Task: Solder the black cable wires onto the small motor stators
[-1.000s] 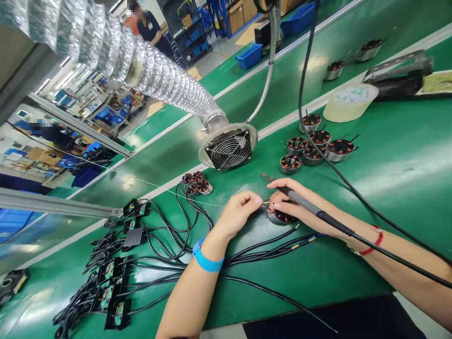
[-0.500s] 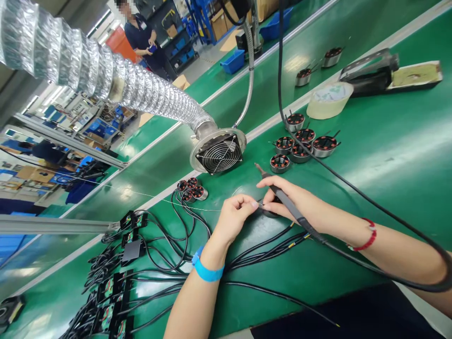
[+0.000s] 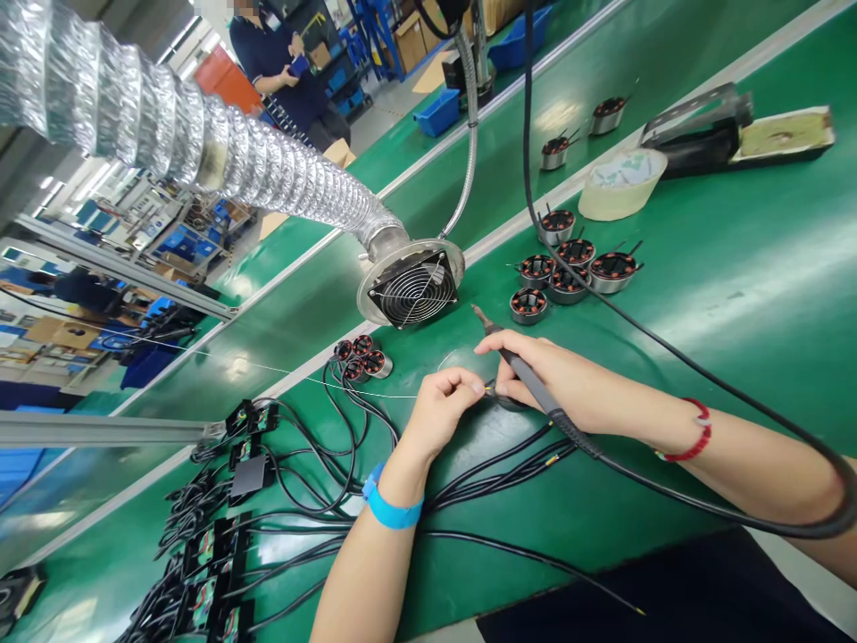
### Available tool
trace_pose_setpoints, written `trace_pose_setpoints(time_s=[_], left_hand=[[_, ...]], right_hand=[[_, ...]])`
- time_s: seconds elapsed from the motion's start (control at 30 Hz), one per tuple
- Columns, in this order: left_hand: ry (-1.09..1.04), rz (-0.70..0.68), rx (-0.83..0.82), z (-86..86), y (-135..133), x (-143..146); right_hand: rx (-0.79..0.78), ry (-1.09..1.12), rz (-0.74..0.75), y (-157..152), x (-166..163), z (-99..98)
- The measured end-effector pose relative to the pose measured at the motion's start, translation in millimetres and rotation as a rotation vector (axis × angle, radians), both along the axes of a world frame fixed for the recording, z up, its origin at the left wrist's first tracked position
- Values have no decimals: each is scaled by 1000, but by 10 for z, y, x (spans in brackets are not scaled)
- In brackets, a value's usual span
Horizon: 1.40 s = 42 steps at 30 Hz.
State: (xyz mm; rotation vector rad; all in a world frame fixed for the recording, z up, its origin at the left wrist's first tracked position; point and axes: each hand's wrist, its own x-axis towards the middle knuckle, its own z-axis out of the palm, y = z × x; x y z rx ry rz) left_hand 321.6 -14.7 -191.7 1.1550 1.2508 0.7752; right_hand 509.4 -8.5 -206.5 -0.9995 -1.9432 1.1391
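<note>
My left hand, with a blue wristband, is closed in a pinch on a thin wire end beside a thin solder wire that runs off to the left. My right hand is wrapped round a black soldering iron whose tip points up and left. Its fingertips meet my left fingertips over a round coil part that is mostly hidden under the hand. Black cables with coloured ends lie just below both hands on the green mat.
A fume fan on a silver flexible duct stands just behind my hands. Several round coil parts sit at the right, small ones at the left. Tape roll and iron stand far right. Boards with cables lower left. A person stands behind.
The view has shifted, so the scene sits slightly higher and more to the left. Both hands stay pinched together at the coil part, and the iron's cable now loops wider at the right.
</note>
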Motion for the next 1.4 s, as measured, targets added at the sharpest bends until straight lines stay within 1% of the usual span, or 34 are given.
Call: trace_pose_setpoints(time_s=[0.1,0.13,0.3,0.4,0.53,0.73,0.87,1.0,1.07,1.17,1.27,1.4], left_hand=[[14,-17,16,-9,8,-19],[22,-20,24,-11,13,-26],[50,-12,63,-4,37,-49],[50,-27,71,12,43,-51],[57,-14,70,10,44,-43],[65,0,77,-23,57,-49],[46,-28,72,-17,63,-60],[45,-47,55,10,67,-65],[35,-36,53,20,70,-64],[-4,1,49,18,74,-67],[-45,-12,28,6,80,-80],[-71,-24,9,1,87,-100]], right_hand=[[-18,52,30,5,-28,-30],[7,54,21,-4,-40,-42],[312,-102,-126,-98,-102,-58],[392,-143,-107,-129,-119,-49],[389,-103,-101,-121,-89,-67],[418,-119,-100,-117,-66,-114],[430,-111,-132,-126,-124,-98],[366,-100,-196,-155,-185,-113],[361,-93,-222,-180,-198,-142],[419,-103,-237,-219,-206,-192],[490,-119,-267,-244,-226,-228],[511,-74,-333,-259,-255,-244]])
